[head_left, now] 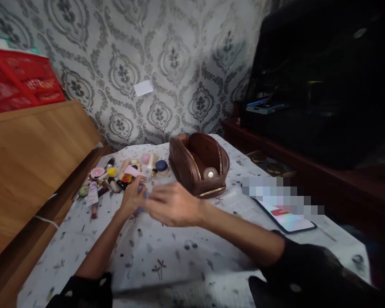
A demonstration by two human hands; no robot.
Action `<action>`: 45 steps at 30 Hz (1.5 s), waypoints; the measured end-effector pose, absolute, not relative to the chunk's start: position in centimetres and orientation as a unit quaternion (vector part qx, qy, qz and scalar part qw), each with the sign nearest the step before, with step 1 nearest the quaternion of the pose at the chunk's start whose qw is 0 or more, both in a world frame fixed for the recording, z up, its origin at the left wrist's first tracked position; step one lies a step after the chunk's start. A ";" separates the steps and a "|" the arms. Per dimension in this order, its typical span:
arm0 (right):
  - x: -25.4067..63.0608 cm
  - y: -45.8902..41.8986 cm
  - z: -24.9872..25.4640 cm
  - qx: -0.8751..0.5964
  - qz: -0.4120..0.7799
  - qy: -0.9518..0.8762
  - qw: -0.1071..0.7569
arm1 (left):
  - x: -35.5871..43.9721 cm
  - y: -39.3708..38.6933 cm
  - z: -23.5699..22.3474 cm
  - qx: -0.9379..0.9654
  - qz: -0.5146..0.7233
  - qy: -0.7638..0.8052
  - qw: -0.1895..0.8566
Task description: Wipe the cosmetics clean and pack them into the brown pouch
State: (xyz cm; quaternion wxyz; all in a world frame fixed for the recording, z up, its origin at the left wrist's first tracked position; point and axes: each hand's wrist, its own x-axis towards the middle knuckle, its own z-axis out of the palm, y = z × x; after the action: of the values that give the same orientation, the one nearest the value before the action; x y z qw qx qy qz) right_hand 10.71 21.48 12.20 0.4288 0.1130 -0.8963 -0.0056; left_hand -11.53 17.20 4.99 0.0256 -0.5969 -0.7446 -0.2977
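Note:
My left hand (132, 197) is closed around a small blue item (141, 199), mostly hidden by fingers; I cannot tell its kind. My right hand (175, 205), slightly blurred, has its fingers curled against that item from the right. Just beyond them lie loose cosmetics: a blue-capped jar (161, 167), a pale pink piece (133, 171), a yellow-capped container (111, 172), a white-and-pink tube (92, 192) and a pink round compact (97, 172). Behind my right hand a brown cosmetic bag (182, 164) stands unzipped, its dark inside showing.
A lit phone (285, 214) lies to the right on the patterned white cloth (179, 261). A wooden panel (35, 145) borders the left, with a red box (22, 79) on top. Dark furniture (308, 85) rises at right. A wallpapered wall (173, 55) closes the back.

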 end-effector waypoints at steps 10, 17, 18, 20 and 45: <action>5.3 24.1 -0.9 -0.208 0.639 -0.665 0.325 | -10.4 26.0 6.0 -0.603 -0.233 -0.760 0.066; 5.1 25.0 -2.1 -0.229 0.658 -0.625 0.352 | -9.3 29.4 5.0 -0.622 -0.173 -0.763 0.033; 5.0 25.1 -2.2 -0.235 0.655 -0.622 0.360 | -9.5 29.2 5.2 -0.621 -0.173 -0.763 0.035; 4.8 25.4 -2.5 -0.259 0.637 -0.618 0.381 | -10.0 28.3 5.7 -0.619 -0.199 -0.759 0.036; 6.6 23.8 -0.3 -0.260 0.516 -0.736 0.352 | -8.8 14.8 3.8 -0.630 -0.472 -0.611 0.082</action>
State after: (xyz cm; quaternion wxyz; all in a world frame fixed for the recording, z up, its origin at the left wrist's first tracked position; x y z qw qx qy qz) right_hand 6.56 23.75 -0.32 0.3520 -0.2603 -0.7361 0.5162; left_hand -8.76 14.84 3.82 0.0823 -0.6301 -0.6113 -0.4717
